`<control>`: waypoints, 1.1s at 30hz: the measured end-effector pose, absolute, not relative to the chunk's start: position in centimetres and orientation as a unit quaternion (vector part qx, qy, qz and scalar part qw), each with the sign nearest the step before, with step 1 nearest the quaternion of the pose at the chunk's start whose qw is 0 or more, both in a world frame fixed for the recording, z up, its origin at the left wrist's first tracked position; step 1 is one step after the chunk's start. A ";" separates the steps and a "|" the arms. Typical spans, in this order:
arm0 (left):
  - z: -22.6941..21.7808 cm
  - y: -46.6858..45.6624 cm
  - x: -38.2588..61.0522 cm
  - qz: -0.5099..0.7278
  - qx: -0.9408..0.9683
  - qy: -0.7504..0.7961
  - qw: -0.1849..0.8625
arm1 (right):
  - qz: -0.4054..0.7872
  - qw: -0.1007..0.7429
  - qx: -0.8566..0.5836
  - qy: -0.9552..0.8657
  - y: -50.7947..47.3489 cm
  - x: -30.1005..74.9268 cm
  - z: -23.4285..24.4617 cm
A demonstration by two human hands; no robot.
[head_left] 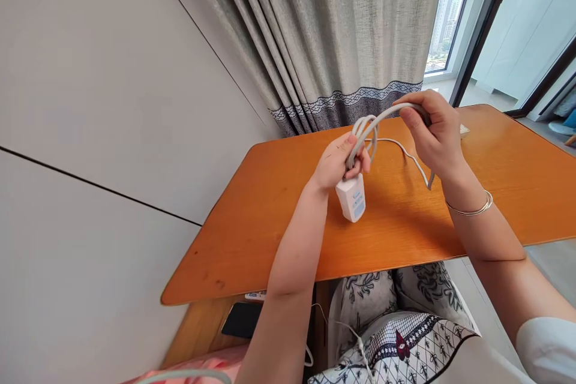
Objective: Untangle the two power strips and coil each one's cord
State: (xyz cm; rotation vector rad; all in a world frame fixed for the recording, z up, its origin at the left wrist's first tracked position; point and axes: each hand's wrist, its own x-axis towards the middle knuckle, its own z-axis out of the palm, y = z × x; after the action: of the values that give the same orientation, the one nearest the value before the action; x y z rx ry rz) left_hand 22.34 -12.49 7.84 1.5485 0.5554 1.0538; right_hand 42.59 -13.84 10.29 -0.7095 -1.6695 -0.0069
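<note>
Patterned clothing (396, 345) fills the bottom of the frame, nearest the camera; above it, right of centre, a pale cable (382, 115) is held over the orange table (279, 210). The left hand (335, 161) is curled closed around its gathered loops, a white block (351, 199) just below; the right hand (434, 132) pinches an arched length between thumb and bent fingers. The cable looks light and springy — likely to uncoil if loosened — so the bundled loops seem the surest hold. The block (probably hard plastic) looks heavier, smoother, best gripped by its sides.
</note>
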 end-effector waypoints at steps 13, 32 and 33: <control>10.0 -14.3 22.8 0.495 0.380 0.219 0.751 | 0.390 0.541 -0.314 -0.676 -11.1 40.7 8.2; 10.7 -15.2 23.4 0.593 0.329 0.184 0.712 | 0.513 0.549 -0.255 -0.608 -11.5 39.3 7.4; 10.9 -15.2 23.2 0.613 0.329 0.176 0.696 | 0.517 0.531 -0.261 -0.619 -11.5 39.3 7.3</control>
State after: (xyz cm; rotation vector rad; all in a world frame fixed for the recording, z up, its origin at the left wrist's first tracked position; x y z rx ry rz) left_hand 23.24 -15.19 10.91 0.7347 0.3922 1.3672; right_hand 39.30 -11.50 7.33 -0.6228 -1.4769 1.2344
